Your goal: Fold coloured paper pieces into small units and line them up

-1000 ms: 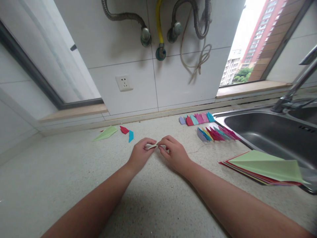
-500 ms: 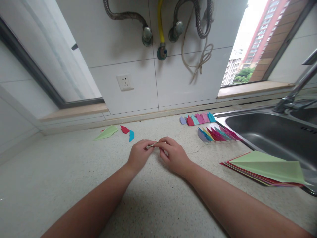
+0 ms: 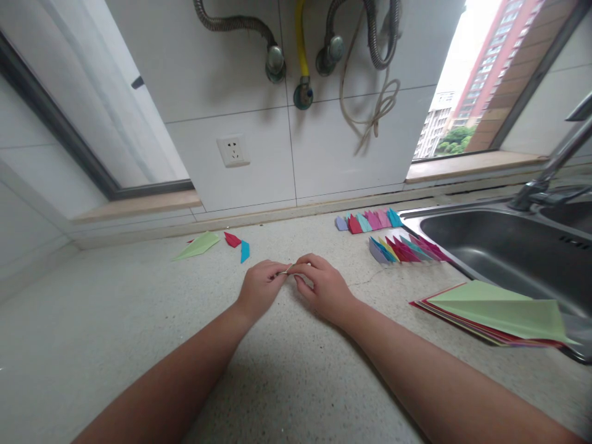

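Note:
Over the middle of the counter my left hand [image 3: 263,285] and my right hand [image 3: 324,287] meet at the fingertips. Both pinch a small pale piece of folded paper [image 3: 287,270], seen nearly edge-on and mostly covered by the fingers. Left of and beyond my left hand lie a blue folded paper piece [image 3: 245,251], a red folded piece [image 3: 232,240] and a light green folded sheet [image 3: 198,245], with a bit of red showing behind it. Past my right hand stand two rows of small colourful folded pieces, a back row [image 3: 355,223] and a front row [image 3: 407,250].
At the right, a stack of creased coloured sheets [image 3: 494,311], light green on top, lies by the edge of the steel sink [image 3: 435,216]. A tap [image 3: 531,188] rises behind the sink. Hoses, valves and a socket [image 3: 234,152] are on the tiled wall behind the speckled counter [image 3: 115,320].
My right hand's fingers have shifted slightly at the pinched paper, and its angle looks a little different. The things lying on the counter have stayed in place.

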A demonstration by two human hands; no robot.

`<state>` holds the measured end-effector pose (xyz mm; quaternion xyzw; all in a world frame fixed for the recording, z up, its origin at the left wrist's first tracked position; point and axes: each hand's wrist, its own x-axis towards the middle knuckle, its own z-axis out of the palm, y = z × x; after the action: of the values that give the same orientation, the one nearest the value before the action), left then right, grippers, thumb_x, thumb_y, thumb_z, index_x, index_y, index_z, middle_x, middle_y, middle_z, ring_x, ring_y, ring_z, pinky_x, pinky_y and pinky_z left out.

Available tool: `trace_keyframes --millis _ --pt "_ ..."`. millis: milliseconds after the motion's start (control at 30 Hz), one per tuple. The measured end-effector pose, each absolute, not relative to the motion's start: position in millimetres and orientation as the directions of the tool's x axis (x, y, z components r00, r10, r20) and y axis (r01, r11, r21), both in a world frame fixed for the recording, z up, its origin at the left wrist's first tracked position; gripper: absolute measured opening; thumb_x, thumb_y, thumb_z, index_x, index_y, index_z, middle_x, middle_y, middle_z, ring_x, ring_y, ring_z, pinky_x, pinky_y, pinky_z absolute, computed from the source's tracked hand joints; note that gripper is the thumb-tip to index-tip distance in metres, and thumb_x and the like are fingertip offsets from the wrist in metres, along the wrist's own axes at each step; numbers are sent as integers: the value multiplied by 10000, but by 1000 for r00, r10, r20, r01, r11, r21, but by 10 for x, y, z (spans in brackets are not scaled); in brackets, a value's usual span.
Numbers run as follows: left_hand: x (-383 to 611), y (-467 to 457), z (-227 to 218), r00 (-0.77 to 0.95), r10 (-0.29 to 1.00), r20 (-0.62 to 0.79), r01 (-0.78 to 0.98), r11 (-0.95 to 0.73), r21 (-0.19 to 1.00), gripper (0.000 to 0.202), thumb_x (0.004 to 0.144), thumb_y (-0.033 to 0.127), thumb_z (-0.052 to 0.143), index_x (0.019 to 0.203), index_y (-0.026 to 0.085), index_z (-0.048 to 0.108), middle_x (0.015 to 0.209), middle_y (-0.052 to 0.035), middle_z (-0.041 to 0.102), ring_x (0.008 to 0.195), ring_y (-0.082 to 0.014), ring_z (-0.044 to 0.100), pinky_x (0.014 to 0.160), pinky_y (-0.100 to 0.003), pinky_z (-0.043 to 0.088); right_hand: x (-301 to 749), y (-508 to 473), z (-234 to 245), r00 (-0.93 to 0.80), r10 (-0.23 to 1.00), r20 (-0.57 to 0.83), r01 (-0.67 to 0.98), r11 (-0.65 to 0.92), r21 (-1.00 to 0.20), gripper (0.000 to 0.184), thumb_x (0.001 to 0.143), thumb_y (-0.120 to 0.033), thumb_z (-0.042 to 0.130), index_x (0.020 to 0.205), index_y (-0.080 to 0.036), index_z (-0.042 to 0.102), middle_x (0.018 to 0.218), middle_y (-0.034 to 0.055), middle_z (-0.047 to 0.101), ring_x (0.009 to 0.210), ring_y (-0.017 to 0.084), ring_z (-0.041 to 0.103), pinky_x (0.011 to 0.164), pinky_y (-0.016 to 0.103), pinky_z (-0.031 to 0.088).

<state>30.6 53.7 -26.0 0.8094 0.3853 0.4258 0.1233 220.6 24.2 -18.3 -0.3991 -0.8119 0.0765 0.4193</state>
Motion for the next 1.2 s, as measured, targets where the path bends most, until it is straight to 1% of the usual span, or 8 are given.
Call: trace_keyframes --millis 100,200,367,533,700,800,933,1200 --pt "303 532 -264 393 703 593 521 -702 487 245 879 154 577 1019 270 742 984 -3 756 908 -176 691 826 -333 539 2207 258 -201 -303 719 626 603 653 -458 199 874 -167 594 1028 -252 685 1002 48 635 944 185 578 847 328 473" --pt "311 525 -259 439 670 599 521 -733 438 277 915 182 537 1112 262 713 1083 -16 739 985 -174 689 881 -334 538 2215 271 -204 -277 724 632 624 636 -455 148 888 -198 597 996 -245 687 973 52 638 934 188 579 839 325 467" --pt "330 510 -246 488 642 591 544 -754 370 312 944 206 492 1194 257 671 1158 -30 713 1037 -174 679 907 -333 538 2228 274 -188 -268 721 639 626 634 -453 121 906 -221 582 974 -232 681 952 56 639 910 186 580 820 320 465" --pt "309 509 -260 500 629 595 560 -759 332 338 936 187 486 1216 267 658 1167 -31 709 1048 -180 678 917 -343 542 2233 290 -195 -297 708 641 598 661 -453 123 890 -187 588 958 -230 682 960 57 635 917 188 575 822 331 460" --pt "279 515 -284 511 630 584 578 -755 309 378 907 147 505 1238 264 643 1082 -34 739 945 -171 709 870 -326 556 2237 284 -192 -331 700 633 583 679 -447 111 869 -156 598 901 -218 685 947 58 632 909 188 568 809 331 459" --pt "280 503 -276 515 641 570 589 -747 308 355 910 157 504 1221 236 656 979 -41 760 854 -164 717 810 -301 559 2233 261 -172 -345 699 626 584 682 -440 128 876 -142 582 896 -216 685 941 61 635 911 191 566 808 331 457" --pt "293 481 -260 502 653 567 604 -734 311 320 920 179 499 1182 211 680 897 -46 763 783 -157 711 755 -280 549 2217 245 -156 -352 698 623 590 682 -432 137 892 -143 565 889 -212 684 933 58 643 907 190 560 813 334 454" --pt "271 480 -290 471 666 578 619 -716 321 309 931 207 497 1175 237 684 843 -31 760 745 -150 704 713 -263 532 2188 266 -163 -350 704 618 577 682 -450 128 900 -169 580 873 -209 698 926 60 654 895 191 565 805 340 465"
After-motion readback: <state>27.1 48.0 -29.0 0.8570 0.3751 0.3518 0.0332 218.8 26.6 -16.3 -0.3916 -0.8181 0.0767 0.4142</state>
